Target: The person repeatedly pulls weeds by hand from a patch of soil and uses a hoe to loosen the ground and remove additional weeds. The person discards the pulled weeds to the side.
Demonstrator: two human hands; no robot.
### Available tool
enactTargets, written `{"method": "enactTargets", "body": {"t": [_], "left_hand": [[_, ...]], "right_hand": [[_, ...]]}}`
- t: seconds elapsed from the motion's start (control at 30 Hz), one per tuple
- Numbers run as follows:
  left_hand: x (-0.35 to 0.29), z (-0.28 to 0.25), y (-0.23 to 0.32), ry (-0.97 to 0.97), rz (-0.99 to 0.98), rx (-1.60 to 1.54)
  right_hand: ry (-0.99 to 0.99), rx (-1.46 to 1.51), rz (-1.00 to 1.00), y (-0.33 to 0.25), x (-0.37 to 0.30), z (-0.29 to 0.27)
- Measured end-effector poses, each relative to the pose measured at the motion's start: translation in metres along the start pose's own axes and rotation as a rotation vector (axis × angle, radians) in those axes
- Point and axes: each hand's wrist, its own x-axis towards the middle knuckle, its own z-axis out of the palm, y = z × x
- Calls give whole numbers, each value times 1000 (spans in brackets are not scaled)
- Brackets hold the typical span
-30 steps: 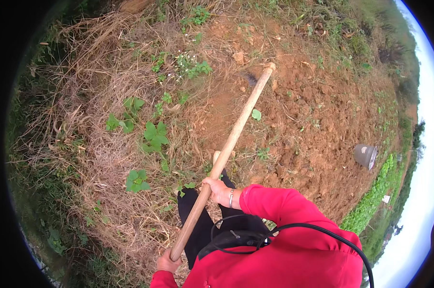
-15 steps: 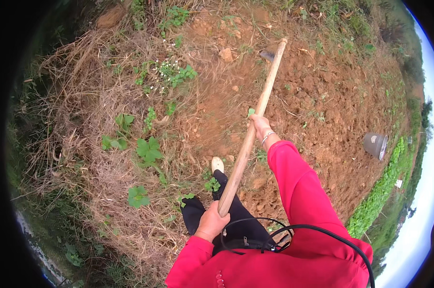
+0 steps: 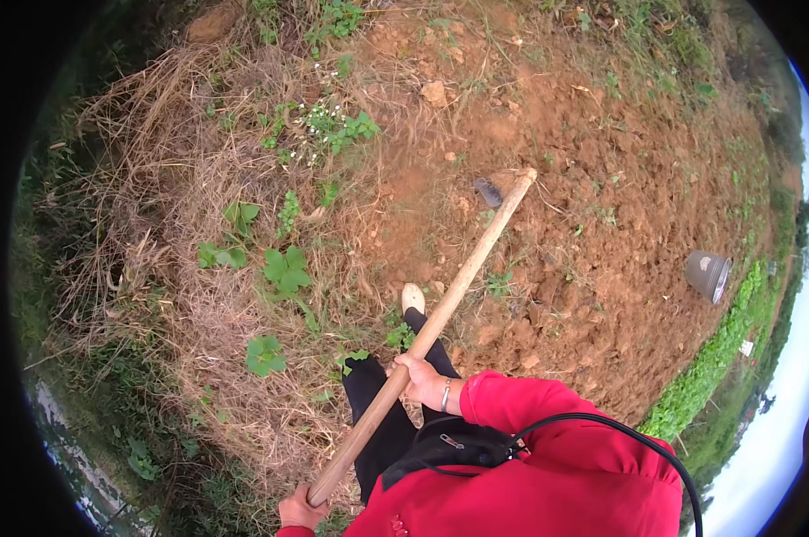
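A hoe with a long, pale wooden handle (image 3: 462, 285) slants from the lower left up to the right in front of me. Near the handle's butt end, my left hand (image 3: 302, 510) is wrapped round the wood. Farther up, beside my dark trousers, my right hand (image 3: 422, 380) grips the shaft, a silver bangle on its wrist. The dark metal hoe blade (image 3: 487, 191) is at the far end, over reddish soil and slightly blurred. I cannot tell whether it touches the ground.
Broken reddish soil (image 3: 592, 242) spreads to the right, with a grey bucket (image 3: 708, 275) lying tilted on it. Beyond runs a bright green plant row (image 3: 701, 376). Dry grass (image 3: 216, 331) with leafy weeds covers the left. My light shoe (image 3: 412, 298) is near the handle.
The hoe has come back toward me, its head lower in view. Both hands have moved down and left with it, the right one now close to my body.
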Motion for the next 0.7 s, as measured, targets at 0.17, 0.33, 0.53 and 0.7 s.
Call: {"method": "enactTargets", "body": {"t": [0.17,0.33,0.53,0.7], "left_hand": [[73,31,34,122,197,-22],[101,23,123,53,305,-169],[58,14,54,-41,256,-254],[-20,0,-78,-32,141,-287]], "right_hand": [[57,16,-286,-66,-6,9],[108,-63,-571,-156,-2,25],[177,-243,-572,-75,38,58],[172,-361,-498,89,31,76]]}}
